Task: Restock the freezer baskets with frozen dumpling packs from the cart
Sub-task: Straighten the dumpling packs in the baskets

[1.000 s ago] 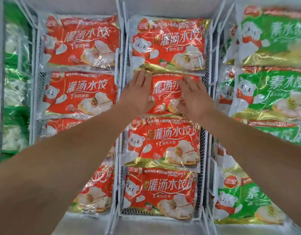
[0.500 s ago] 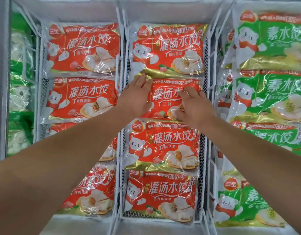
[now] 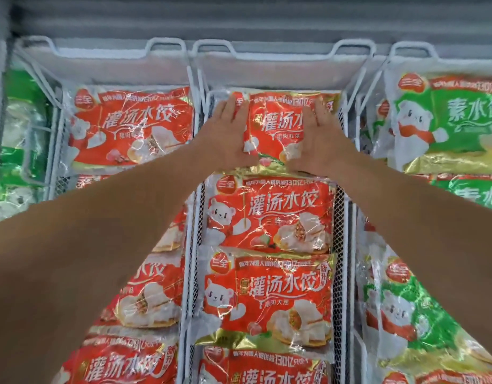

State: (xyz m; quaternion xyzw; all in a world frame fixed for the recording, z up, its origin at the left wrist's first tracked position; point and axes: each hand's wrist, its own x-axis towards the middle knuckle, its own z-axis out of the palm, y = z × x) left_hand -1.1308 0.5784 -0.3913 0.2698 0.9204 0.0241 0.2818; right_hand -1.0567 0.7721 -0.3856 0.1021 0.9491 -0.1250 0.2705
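Observation:
Both my hands lie flat on the rearmost red dumpling pack (image 3: 278, 126) in the middle white wire basket (image 3: 342, 206). My left hand (image 3: 228, 134) presses its left part with straight fingers. My right hand (image 3: 319, 139) presses its right part the same way. In front of that pack lie more red packs in the same basket, one (image 3: 269, 214) just behind my wrists and another (image 3: 269, 297) nearer to me. The cart is out of view.
The left basket (image 3: 56, 117) holds red packs (image 3: 134, 126) too. Green packs (image 3: 450, 126) fill the right basket, and more green packs (image 3: 20, 128) lie at the far left. The grey freezer wall (image 3: 239, 20) runs along the back.
Both hands have moved from the second pack to the rearmost pack and now lie flat on it. The view has tilted toward the freezer's back wall.

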